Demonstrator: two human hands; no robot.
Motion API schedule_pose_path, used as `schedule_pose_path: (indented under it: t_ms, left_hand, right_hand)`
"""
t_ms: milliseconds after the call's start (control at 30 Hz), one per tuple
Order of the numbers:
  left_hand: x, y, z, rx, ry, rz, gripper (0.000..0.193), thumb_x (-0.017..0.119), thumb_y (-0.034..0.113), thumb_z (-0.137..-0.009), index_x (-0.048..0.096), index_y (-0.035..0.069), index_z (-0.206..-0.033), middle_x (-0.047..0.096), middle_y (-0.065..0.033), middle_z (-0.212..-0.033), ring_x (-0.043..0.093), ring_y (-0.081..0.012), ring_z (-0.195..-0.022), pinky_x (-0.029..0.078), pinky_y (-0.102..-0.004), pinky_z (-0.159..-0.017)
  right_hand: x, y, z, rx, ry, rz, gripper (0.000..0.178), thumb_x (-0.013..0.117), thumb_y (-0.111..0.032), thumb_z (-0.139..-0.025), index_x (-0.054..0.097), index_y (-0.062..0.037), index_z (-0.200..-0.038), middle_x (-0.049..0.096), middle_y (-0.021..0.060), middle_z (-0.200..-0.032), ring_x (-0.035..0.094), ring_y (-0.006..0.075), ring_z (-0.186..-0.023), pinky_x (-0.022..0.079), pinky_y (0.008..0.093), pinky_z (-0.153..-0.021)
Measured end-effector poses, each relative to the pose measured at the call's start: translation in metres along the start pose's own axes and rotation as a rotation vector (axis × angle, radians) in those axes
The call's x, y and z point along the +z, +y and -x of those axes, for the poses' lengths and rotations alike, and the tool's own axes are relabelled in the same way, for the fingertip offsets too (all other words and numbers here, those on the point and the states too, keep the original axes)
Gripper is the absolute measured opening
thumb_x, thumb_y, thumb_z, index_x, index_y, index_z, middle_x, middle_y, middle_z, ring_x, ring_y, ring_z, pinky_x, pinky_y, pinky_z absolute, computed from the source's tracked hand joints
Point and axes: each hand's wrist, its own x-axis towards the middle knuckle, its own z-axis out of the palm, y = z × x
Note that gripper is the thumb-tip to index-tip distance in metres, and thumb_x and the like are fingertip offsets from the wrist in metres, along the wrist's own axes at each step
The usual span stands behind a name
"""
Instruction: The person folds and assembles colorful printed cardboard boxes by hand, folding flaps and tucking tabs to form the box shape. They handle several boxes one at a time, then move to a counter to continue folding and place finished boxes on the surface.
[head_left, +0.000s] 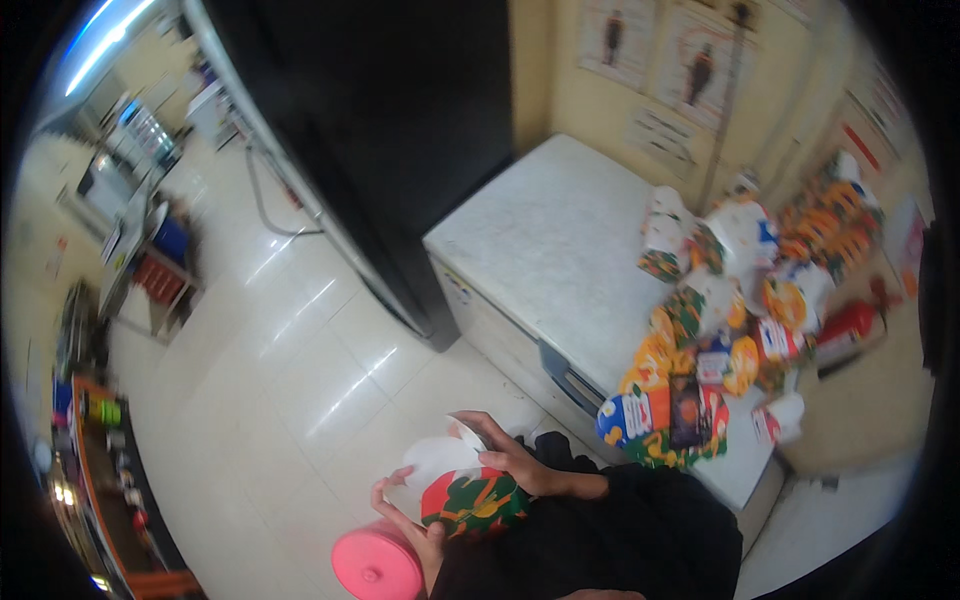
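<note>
**Printed carton held open between both hands, near side of the scene**

Work in hand: a paperboard carton [480, 502], white inside, with a green, red and orange print outside. It sits in front of the wearer's body, left of the white chest [560, 225], above the tiled floor [340, 400] and resting on no surface that we can see.

Left hand [412, 526]: grasping the carton's left side, fingers spread along the white edge, thumb toward the printed face. Right hand [518, 468]: grasping the far right part, with a white flap standing up between its fingers and thumb. Exact fingertip contact on the flap is too small for us to settle.

Step, our judgement: shaping the carton, its mouth spread and its flaps not yet closed. We cannot see whether its base is locked, nor whether anything lies inside.

Next move, our judgement: it calls for the left hand to steady the wall while the right folds or tucks the flap. Light pressure should suit, since thin board could crease.

Surroundings: to the right, a heap of printed cartons [690, 355] lies on the chest, several colours mixed. A red fire extinguisher [848, 326] is beyond the heap, farther right. Near left, just beside the left hand, we note a pink round lid [375, 565] with a knob.
</note>
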Motion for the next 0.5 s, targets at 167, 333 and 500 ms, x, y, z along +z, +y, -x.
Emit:
schedule_pose_path:
  t_ms: [167, 333, 500]
  left_hand:
    - [0.011, 0.023, -0.010, -0.006, 0.252, -0.155, 0.107, 0.070, 0.066, -0.062, 0.017, 0.002, -0.131, 0.040, -0.0180, -0.122, 0.038, -0.0292, -0.117, 0.030, -0.0425, -0.099]
    - [0.017, 0.021, -0.035, 0.002, 0.251, -0.147, 0.110, 0.073, 0.060, -0.062, 0.013, 0.003, -0.135, 0.036, -0.0173, -0.130, 0.034, -0.0306, -0.124, 0.028, -0.0434, -0.102]
    - [0.025, 0.041, -0.056, 0.031, 0.252, 0.057, 0.104, 0.073, 0.052, -0.067, 0.011, 0.004, -0.137, 0.030, -0.0151, -0.134, 0.032, -0.0281, -0.126, 0.030, -0.0417, -0.104]
  right_hand:
    - [-0.005, 0.006, -0.045, 0.016, -0.155, -0.056, 0.071, 0.049, -0.031, -0.084, 0.017, -0.0032, -0.141, 0.037, 0.0130, -0.131, 0.032, 0.0212, -0.126, 0.022, 0.0330, -0.106]
    - [-0.012, 0.004, -0.078, -0.010, -0.183, -0.045, 0.075, 0.048, -0.030, -0.082, 0.014, -0.0062, -0.144, 0.037, 0.0137, -0.128, 0.034, 0.0231, -0.124, 0.025, 0.0350, -0.105]
    - [-0.005, -0.012, -0.100, 0.036, -0.192, 0.044, 0.082, 0.049, -0.041, -0.079, 0.014, -0.0051, -0.144, 0.039, 0.0126, -0.127, 0.037, 0.0225, -0.122, 0.024, 0.0335, -0.105]
